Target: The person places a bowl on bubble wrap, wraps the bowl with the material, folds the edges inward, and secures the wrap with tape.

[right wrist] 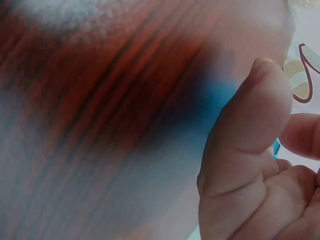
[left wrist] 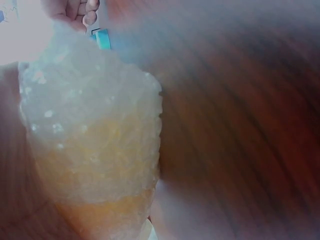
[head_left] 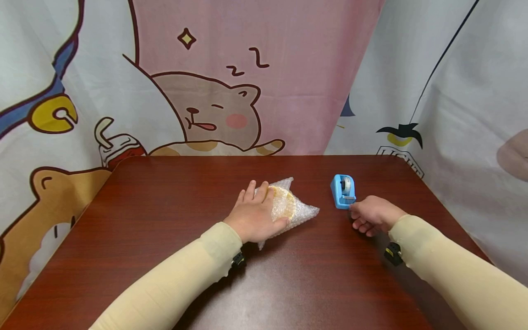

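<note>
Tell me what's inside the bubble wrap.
Something yellow with a curved edge shows through the bubble wrap, too blurred to identify. The left grip covers one side, so the part beneath cannot be seen.

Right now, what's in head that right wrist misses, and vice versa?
Head only: left grip laid on the bubble-wrapped package, both sleeves, tape roll.
Right wrist only: close-up skin creases on the palm side of the right grip.
Both: that grip, tabletop, printed curtain, blue tape dispenser, blurred and mostly hidden in right wrist.

Free gap between bubble-wrapped bundle (head_left: 285, 207) and dispenser (head_left: 338, 195)
</note>
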### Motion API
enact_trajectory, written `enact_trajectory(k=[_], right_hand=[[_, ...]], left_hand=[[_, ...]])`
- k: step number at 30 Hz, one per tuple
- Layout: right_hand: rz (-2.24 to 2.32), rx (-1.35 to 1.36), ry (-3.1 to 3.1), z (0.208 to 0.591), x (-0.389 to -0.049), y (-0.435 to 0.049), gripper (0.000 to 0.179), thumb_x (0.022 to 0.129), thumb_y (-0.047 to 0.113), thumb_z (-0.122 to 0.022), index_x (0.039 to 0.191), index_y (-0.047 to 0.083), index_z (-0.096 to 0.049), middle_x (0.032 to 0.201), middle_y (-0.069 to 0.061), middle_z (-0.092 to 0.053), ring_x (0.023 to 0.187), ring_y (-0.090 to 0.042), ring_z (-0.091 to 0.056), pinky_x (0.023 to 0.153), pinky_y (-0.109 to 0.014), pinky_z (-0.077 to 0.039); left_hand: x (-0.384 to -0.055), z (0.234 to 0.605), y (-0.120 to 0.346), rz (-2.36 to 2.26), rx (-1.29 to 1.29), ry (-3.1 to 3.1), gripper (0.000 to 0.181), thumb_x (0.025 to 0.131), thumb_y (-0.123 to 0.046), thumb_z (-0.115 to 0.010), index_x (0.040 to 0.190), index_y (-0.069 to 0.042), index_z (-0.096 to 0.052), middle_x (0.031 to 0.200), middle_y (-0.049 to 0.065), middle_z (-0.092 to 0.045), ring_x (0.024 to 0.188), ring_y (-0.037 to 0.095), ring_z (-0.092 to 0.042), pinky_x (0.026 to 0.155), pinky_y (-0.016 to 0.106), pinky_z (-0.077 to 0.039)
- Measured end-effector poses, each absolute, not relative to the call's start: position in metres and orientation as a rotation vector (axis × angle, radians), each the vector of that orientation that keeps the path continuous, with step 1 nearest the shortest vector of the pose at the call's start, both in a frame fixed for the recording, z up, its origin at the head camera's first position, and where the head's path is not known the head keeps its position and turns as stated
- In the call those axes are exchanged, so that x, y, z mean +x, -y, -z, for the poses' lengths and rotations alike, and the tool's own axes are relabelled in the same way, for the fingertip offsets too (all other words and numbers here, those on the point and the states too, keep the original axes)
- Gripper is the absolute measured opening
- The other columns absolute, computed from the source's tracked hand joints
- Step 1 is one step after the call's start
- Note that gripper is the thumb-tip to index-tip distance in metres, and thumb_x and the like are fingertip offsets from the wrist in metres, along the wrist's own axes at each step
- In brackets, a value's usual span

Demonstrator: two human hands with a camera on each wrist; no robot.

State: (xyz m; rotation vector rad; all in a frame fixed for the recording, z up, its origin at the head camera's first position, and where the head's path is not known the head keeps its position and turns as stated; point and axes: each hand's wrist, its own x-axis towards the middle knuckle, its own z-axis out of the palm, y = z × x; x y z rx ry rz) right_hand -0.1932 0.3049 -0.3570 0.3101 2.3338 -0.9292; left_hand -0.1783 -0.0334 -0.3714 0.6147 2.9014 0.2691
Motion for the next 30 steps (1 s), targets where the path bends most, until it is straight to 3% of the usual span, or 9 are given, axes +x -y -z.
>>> enact_trajectory(k=[13,23,30], right_hand=[[0.881,0.276,-2.416,0.3524,-0.1908,-0.3044,0.042,0.112,0.030,-0.039,0.103,-0.003,-0.064,0.087,-0.009,-0.067,0.077,-0.023,-0.060,0.069,-0.032,-0.057],[0.898,0.269,-2.493,0.3494,-0.1896,-0.3040,0.046,0.112,0.037,-0.046,0.107,-0.005,-0.065,0.089,-0.008,-0.060,0.082,-0.022,-0.057,0.071,-0.030,-0.055],[0.998,0.291,-2.454,0.3524,-0.1890,-0.3029,0.040,0.112,0.033,-0.048,0.107,-0.003,-0.064,0.086,-0.005,-0.063,0.080,-0.019,-0.055,0.071,-0.031,-0.051]], left_hand=[[-0.1764,0.3693,0.0337,-0.261,0.615,-2.901,0.097,0.099,-0.076,-0.041,0.170,-0.012,-0.021,0.179,0.009,-0.010,0.165,0.039,-0.002,0.133,0.055,-0.011],[-0.1771,0.3702,0.0345,-0.267,0.618,-2.902,0.097,0.099,-0.075,-0.041,0.169,-0.011,-0.021,0.179,0.009,-0.010,0.165,0.040,-0.002,0.133,0.056,-0.012],[-0.1791,0.3725,0.0339,-0.263,0.618,-2.892,0.098,0.099,-0.077,-0.039,0.170,-0.012,-0.019,0.179,0.009,-0.008,0.165,0.039,0.000,0.133,0.056,-0.011]])
